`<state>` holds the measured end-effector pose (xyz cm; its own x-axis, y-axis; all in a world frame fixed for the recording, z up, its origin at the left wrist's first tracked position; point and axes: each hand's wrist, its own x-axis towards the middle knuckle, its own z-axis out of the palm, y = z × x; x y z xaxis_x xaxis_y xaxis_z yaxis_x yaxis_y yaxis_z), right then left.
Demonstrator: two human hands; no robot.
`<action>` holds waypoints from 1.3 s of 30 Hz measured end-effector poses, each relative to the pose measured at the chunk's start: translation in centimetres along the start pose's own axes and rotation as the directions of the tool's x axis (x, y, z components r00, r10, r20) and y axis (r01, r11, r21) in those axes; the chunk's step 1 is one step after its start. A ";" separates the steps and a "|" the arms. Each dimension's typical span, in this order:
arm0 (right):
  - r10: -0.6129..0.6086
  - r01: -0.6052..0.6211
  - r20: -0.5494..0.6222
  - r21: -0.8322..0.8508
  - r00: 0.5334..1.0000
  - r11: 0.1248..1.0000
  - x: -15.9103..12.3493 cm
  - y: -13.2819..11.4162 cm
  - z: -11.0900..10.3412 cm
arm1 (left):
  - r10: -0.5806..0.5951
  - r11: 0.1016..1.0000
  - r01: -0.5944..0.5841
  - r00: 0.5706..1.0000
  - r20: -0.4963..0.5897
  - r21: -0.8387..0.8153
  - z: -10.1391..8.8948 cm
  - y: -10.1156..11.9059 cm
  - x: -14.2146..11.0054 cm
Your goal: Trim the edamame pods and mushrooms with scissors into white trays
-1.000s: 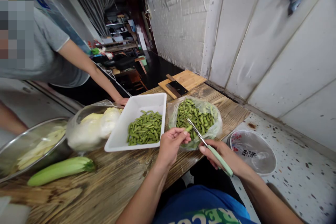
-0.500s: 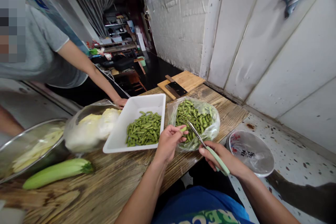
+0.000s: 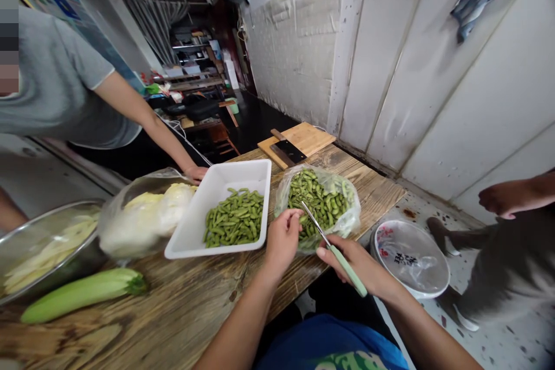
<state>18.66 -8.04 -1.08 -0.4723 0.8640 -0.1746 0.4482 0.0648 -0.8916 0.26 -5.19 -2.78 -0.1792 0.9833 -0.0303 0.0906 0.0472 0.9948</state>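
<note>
My right hand (image 3: pixel 353 260) grips a pair of scissors (image 3: pixel 344 266) with pale green handles; their blades look nearly closed and point up-left over the bag. My left hand (image 3: pixel 281 237) is closed with fingertips pinched, close to the blade tips. Whatever lies between those fingers is hidden. Beyond both hands sits a clear plastic bag (image 3: pixel 356 211) full of green soybean pods (image 3: pixel 321 193). Left of it stands a white plastic tray (image 3: pixel 188 237) with more pods (image 3: pixel 236 217) heaped inside.
Left on the wooden table (image 3: pixel 186 312) are a bagged cabbage (image 3: pixel 160 211), a green squash (image 3: pixel 82 295) and a steel bowl (image 3: pixel 56 231). A cleaver (image 3: pixel 288 150) lies on a cutting board (image 3: pixel 312 139). A lined bucket (image 3: pixel 411 260) stands right. One person leans in left; another (image 3: pixel 511 266) is at right.
The pod that showed in my left fingertips no longer shows. The scissors' handles have come together. Another person has entered at the right, beside the bucket.
</note>
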 end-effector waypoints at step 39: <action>0.008 -0.042 0.098 0.343 0.995 0.938 0.1 1.7 -0.6 | 0.266 0.329 -0.501 0.862 0.431 0.800 -2.1 2.2 8.5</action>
<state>19.82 -7.54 -2.41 -0.5409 0.8112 -0.2224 0.1799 -0.1467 -0.9727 -3.08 2.92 -0.66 0.2918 0.9362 0.1961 0.9035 -0.3370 0.2648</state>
